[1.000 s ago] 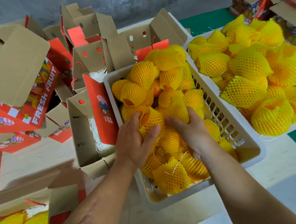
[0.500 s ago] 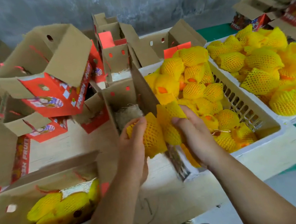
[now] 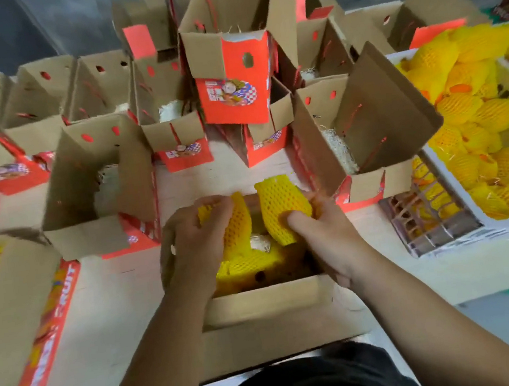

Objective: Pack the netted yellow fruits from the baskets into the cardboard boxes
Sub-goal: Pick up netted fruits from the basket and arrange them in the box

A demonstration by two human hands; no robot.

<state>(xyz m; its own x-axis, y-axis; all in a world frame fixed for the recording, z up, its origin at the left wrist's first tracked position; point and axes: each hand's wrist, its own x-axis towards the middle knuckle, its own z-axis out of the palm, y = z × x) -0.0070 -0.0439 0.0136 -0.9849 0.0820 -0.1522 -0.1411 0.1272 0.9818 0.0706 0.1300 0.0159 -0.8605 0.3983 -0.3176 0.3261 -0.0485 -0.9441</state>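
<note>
The netted fruits [image 3: 283,203] at centre wear bright yellow foam mesh with a diamond lattice, and so do those heaped in the white slatted basket [image 3: 447,242] at three o'clock. The cardboard boxes [image 3: 94,168] from nine to one o'clock are plain brown inside. Their outer faces are red-orange, one at twelve o'clock [image 3: 234,95] bearing a cartoon print with blue-and-white checks.

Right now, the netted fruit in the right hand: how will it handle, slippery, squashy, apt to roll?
The netted fruit probably grips well: its foam mesh looks textured. The net likely gives a little, since the right hand has its thumb pressed into it. Rolling seems unlikely; its loose net end sticks out past the fruit.
</note>
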